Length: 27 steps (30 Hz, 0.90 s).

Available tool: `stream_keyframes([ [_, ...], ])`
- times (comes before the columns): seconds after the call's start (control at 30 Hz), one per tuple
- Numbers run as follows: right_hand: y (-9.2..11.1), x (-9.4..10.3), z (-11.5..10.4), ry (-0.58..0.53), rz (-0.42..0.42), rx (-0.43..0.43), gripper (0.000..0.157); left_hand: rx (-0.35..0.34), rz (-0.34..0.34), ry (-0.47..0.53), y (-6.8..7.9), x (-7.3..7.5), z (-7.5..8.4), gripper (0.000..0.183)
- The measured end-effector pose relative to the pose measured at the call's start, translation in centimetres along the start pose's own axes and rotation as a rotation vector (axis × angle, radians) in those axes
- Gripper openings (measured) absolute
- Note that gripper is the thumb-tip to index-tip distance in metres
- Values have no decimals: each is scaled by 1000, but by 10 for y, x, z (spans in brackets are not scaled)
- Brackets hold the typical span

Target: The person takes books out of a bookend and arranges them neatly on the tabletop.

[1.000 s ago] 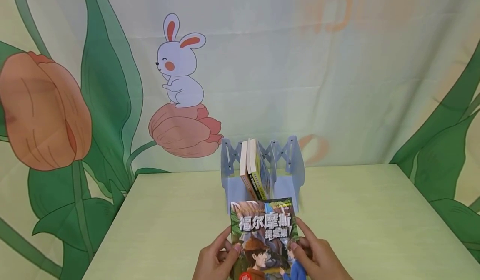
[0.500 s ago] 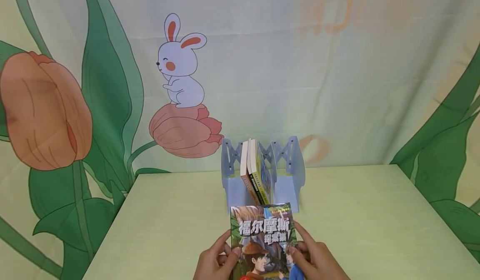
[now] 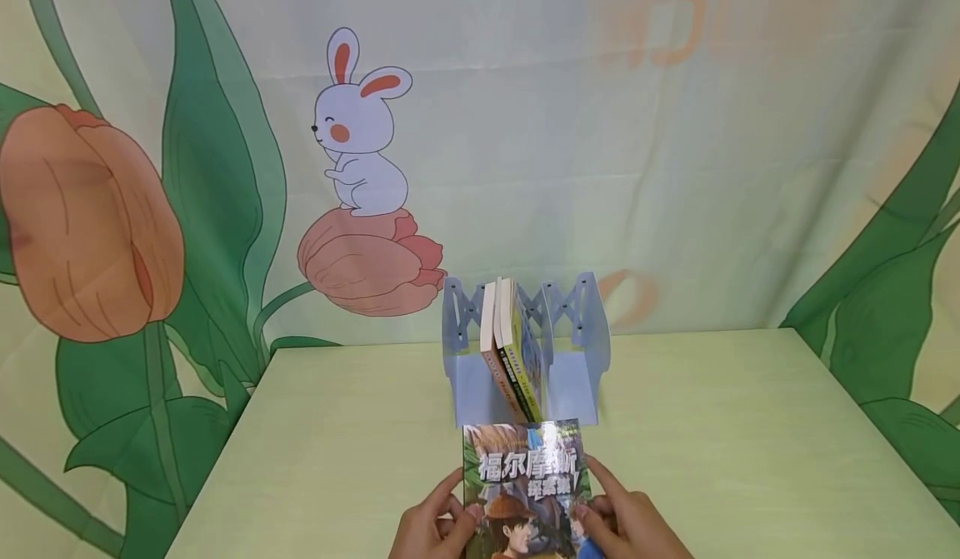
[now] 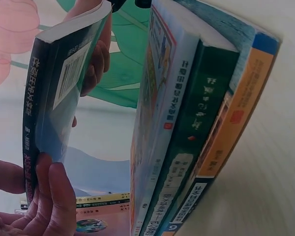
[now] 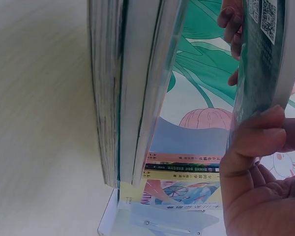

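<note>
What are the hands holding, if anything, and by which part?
The Sherlock Holmes paperback: left hand pinches the spine side, right hand the opposite, fore-edge side.

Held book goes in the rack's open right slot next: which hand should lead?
Right hand, I'd judge: it grips the book by its right edge, on the side of the open right slot. The left hand grips the opposite edge, on the side of the racked books.
</note>
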State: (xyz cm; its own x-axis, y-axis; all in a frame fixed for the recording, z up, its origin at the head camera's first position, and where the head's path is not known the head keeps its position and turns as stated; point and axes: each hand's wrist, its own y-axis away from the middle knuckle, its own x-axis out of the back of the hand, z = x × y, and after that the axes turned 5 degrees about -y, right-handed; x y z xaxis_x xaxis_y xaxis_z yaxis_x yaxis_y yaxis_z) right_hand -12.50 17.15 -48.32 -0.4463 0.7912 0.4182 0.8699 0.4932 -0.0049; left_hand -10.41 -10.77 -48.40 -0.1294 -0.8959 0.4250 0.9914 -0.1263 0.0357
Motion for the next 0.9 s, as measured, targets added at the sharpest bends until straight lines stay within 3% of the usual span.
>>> stream_keyframes([
  [0.23,0,0,6,-16,-29,-23,69,-36,-45,-36,-1,0,-7,62],
  [0.43,0,-2,12,16,-42,-38,70,-2,-115,-69,-3,-1,-14,67],
  [0.9,0,-5,20,20,-48,-36,69,10,-144,-54,-5,-4,-25,68],
])
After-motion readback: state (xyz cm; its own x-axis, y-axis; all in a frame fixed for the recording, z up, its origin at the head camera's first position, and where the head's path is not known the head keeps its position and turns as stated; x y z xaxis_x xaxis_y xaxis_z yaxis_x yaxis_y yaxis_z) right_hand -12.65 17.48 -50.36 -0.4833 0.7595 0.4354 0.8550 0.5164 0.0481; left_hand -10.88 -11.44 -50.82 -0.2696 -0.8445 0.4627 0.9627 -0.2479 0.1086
